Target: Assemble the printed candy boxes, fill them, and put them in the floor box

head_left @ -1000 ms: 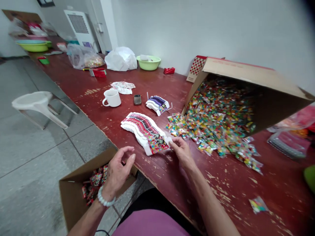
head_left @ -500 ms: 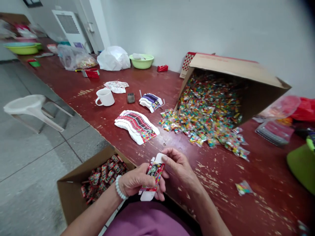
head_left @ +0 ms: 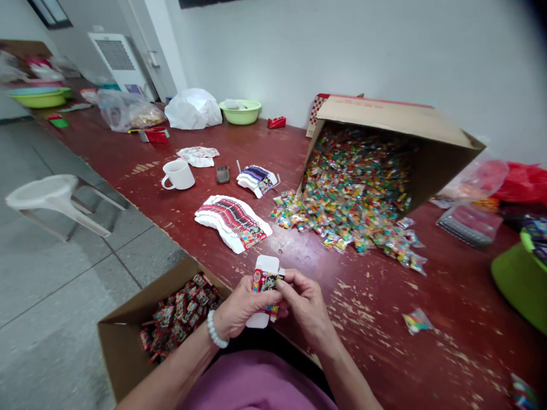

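A small printed candy box with white end flaps is held between my two hands over the table's front edge. My left hand grips it from the left, thumb across the printed face. With thumb and fingertips, my right hand pinches the box's right side. Beyond the hands lies a fanned stack of flat red cartons. Behind that sits a smaller stack of purple cartons. Small clear packets of colourful candy spill out of a tipped cardboard box at the right.
An open carton holding several finished-looking small boxes stands low at the left. A white mug, a dark small case, one loose candy packet and a green tub are on the table. A white stool stands on the floor.
The box has been turned, its top flap now standing upright and its printed face more opened out. My right hand has moved from the top flap to the box's right side.
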The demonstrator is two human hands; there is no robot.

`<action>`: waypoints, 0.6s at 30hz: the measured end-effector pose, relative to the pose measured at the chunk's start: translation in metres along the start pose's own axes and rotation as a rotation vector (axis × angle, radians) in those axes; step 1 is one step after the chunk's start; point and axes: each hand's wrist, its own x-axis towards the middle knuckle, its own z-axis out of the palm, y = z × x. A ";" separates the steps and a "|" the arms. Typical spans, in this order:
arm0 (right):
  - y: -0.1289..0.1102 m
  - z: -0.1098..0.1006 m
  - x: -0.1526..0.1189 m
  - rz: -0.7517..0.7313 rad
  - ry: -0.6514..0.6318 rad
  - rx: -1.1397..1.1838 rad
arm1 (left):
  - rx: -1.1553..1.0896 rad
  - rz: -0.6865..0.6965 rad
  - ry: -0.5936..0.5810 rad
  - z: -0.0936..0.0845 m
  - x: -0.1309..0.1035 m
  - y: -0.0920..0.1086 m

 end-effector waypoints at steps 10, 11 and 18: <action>0.005 -0.011 0.005 -0.093 0.180 -0.003 | 0.187 0.282 0.313 0.001 -0.011 -0.004; 0.007 -0.009 0.005 -0.106 0.181 0.003 | 0.214 0.278 0.313 0.002 -0.011 -0.004; 0.009 -0.012 0.003 -0.077 0.081 0.007 | 0.208 0.187 0.208 -0.002 -0.006 0.002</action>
